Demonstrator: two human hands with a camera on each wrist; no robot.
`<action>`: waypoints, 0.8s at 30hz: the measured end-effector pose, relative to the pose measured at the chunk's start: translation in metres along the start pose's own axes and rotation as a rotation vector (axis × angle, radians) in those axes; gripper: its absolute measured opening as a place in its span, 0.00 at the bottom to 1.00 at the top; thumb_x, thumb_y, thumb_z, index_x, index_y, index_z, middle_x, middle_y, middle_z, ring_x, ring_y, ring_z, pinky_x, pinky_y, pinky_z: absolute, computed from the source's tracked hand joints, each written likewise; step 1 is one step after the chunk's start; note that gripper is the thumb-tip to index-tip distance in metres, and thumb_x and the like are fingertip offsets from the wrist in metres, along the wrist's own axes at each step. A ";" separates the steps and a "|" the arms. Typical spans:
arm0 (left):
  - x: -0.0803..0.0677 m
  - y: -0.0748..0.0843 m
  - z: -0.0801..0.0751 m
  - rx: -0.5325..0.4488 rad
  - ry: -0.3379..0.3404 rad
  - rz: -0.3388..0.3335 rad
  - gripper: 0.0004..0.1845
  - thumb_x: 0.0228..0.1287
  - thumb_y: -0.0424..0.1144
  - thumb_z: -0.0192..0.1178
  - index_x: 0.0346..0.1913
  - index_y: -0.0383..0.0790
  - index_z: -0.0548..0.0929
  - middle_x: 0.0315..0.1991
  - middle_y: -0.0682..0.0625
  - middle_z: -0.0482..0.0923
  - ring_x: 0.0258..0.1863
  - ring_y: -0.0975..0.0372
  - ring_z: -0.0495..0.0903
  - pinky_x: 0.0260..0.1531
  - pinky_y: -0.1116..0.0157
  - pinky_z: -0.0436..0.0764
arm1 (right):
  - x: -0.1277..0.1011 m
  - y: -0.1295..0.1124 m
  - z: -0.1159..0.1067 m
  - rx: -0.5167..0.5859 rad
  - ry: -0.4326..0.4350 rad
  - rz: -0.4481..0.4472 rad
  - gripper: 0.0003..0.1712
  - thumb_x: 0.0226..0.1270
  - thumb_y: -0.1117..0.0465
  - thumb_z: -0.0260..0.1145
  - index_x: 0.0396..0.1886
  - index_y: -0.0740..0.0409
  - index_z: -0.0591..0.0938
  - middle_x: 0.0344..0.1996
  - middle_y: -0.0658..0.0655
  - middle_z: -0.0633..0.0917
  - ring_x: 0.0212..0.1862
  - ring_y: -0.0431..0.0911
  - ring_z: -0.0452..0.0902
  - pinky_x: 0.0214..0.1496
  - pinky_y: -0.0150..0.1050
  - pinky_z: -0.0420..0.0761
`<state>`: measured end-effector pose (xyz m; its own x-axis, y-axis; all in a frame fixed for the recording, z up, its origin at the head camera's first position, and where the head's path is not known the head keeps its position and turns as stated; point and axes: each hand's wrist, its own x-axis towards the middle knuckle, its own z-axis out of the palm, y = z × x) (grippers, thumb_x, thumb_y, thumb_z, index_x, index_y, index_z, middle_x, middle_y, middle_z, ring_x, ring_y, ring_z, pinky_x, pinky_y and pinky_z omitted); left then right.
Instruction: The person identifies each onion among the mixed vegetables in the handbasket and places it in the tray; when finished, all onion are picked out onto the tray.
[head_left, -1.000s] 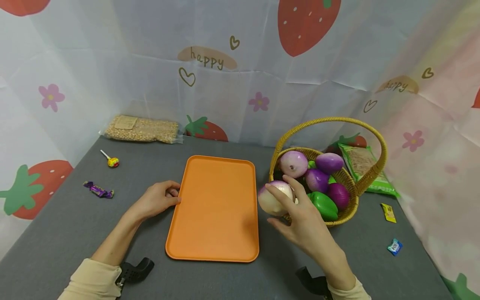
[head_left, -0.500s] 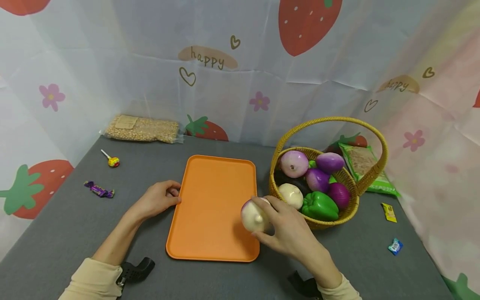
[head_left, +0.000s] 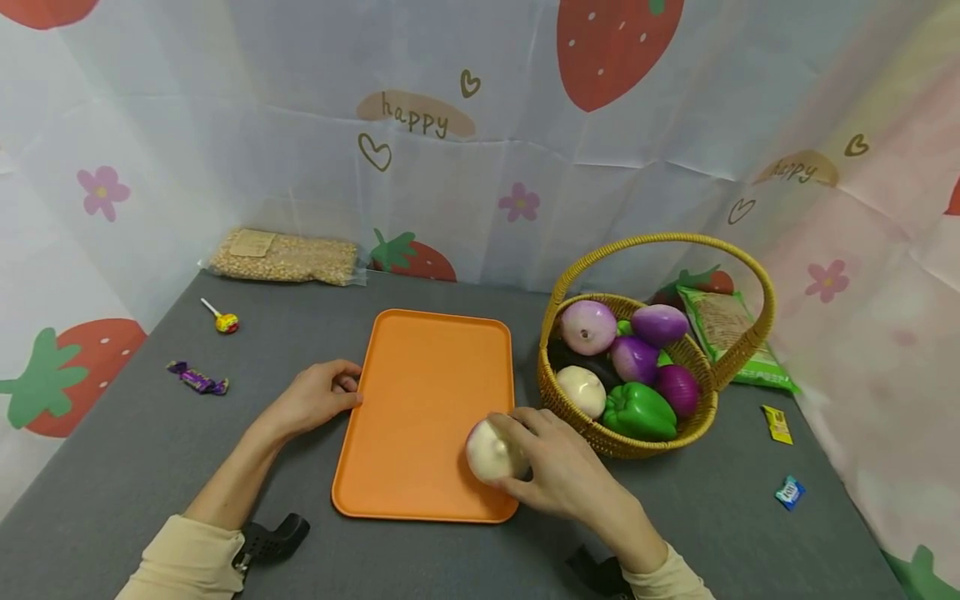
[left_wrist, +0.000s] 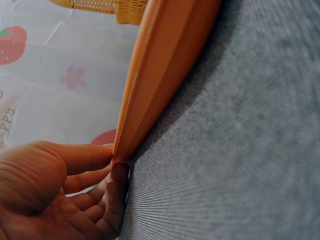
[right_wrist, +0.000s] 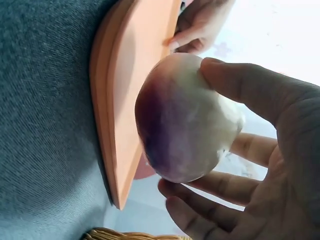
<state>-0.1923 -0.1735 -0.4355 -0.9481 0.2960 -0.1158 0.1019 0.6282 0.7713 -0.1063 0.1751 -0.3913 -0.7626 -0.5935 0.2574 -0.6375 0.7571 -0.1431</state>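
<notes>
We note the right hand (head_left: 558, 467) half curled, thumb and fingertips gripping a purple-and-white vegetable (right_wrist: 182, 125). It sits at the fingertips, clear of the palm, above the near right part of the orange tray (head_left: 423, 392). Left hand (head_left: 318, 400): thumb and bent fingers pinch the tray's left rim.

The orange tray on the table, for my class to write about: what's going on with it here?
A person's right hand holds a white and purple vegetable over the near right part of the orange tray. Their left hand grips the tray's left edge. To the tray's right stands a basket holding a green pepper and other vegetables.
</notes>
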 end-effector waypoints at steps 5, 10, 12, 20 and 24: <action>-0.001 0.002 -0.001 0.001 -0.002 -0.003 0.22 0.66 0.35 0.60 0.59 0.27 0.75 0.40 0.42 0.79 0.33 0.60 0.75 0.36 0.64 0.73 | 0.001 -0.001 0.003 -0.009 -0.017 -0.014 0.39 0.51 0.42 0.76 0.62 0.51 0.77 0.52 0.55 0.81 0.51 0.48 0.77 0.53 0.43 0.79; -0.001 0.004 -0.001 0.000 -0.002 -0.001 0.22 0.66 0.36 0.60 0.59 0.27 0.75 0.40 0.41 0.79 0.34 0.60 0.75 0.35 0.65 0.73 | 0.000 -0.003 0.005 0.021 -0.050 0.013 0.38 0.51 0.46 0.77 0.61 0.52 0.77 0.49 0.56 0.78 0.45 0.46 0.77 0.47 0.41 0.80; -0.001 0.004 -0.001 0.003 -0.001 0.003 0.22 0.66 0.36 0.60 0.59 0.27 0.75 0.40 0.41 0.79 0.33 0.60 0.75 0.34 0.66 0.73 | -0.001 -0.003 0.005 0.022 -0.055 0.014 0.37 0.51 0.46 0.77 0.61 0.52 0.77 0.49 0.55 0.78 0.44 0.46 0.77 0.47 0.41 0.80; -0.001 0.003 -0.001 0.013 0.001 0.001 0.22 0.66 0.36 0.60 0.59 0.27 0.75 0.41 0.41 0.79 0.34 0.59 0.75 0.36 0.63 0.73 | 0.002 0.000 0.010 -0.050 0.037 -0.044 0.35 0.49 0.49 0.79 0.58 0.53 0.80 0.52 0.55 0.83 0.49 0.49 0.79 0.53 0.42 0.79; -0.001 0.003 -0.001 0.011 -0.005 0.000 0.22 0.66 0.36 0.60 0.59 0.27 0.75 0.40 0.41 0.79 0.33 0.59 0.75 0.36 0.63 0.73 | 0.003 0.000 0.014 -0.060 0.092 -0.056 0.34 0.48 0.52 0.80 0.56 0.54 0.80 0.48 0.56 0.81 0.43 0.48 0.78 0.45 0.40 0.80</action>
<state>-0.1916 -0.1724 -0.4331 -0.9466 0.2997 -0.1190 0.1052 0.6359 0.7645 -0.1107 0.1696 -0.4041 -0.7110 -0.6096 0.3507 -0.6689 0.7401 -0.0697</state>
